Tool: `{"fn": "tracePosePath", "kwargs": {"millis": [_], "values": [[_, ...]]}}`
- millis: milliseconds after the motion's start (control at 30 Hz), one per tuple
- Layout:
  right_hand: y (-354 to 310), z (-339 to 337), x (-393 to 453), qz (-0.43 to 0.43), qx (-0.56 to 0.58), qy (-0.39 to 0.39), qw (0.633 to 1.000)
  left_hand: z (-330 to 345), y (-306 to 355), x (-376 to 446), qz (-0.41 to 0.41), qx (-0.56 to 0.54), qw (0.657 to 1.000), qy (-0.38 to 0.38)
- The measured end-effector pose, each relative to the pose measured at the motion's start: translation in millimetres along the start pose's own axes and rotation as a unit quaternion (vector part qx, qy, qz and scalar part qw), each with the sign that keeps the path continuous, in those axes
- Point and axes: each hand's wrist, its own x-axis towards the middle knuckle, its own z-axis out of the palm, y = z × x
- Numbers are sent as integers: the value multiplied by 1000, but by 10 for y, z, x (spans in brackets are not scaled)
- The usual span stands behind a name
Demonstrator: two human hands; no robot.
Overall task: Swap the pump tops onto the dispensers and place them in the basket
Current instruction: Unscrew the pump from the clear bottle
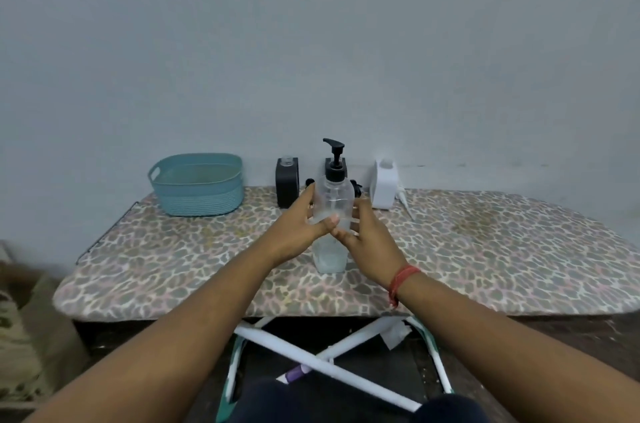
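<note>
The clear plastic dispenser bottle with a black pump top (pixel 333 201) stands upright near the middle of the leopard-print padded counter (pixel 485 249), its long axis vertical. Both hands are on its body: the left hand (pixel 298 228) wraps it from the left with curled fingers, the right hand (pixel 363 232) grips it from the right, thumbs meeting at the front. The teal woven plastic basket (pixel 197 184) sits well apart to the far left, on the left hand's side, so a carry there would probably go leftward and away. A black dispenser (pixel 287 182) and a white dispenser (pixel 384 184) stand behind, both without pumps.
</note>
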Motion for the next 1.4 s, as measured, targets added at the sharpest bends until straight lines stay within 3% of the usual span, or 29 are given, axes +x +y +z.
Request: {"fn": "tracePosePath", "kwargs": {"millis": [100, 300, 467, 633, 833, 967, 1133, 1400], "values": [[-49, -61, 22, 19, -19, -8, 1000, -18, -30, -5, 0, -14, 1000, -6], [-348, -364, 257, -34, -60, 79, 994, 29, 132, 90, 22, 0, 1000, 22], [-648, -421, 643, -49, -221, -3, 974, 90, 162, 237, 47, 46, 997, 41], [-705, -370, 818, -66, -340, -25, 938, 17, -18, 299, 65, 62, 995, 47], [-612, -482, 901, -85, -283, -82, 952, -15, -96, 367, 76, 62, 995, 27], [-557, -606, 948, -87, -244, -161, 952, -21, -68, 358, 77, 59, 995, 4], [-638, -753, 986, -60, -106, -261, 958, -26, -16, 342, 99, 38, 994, -3], [-525, -694, 899, -55, -2, -150, 987, -17, -99, 379, 88, 56, 994, 18]]}}
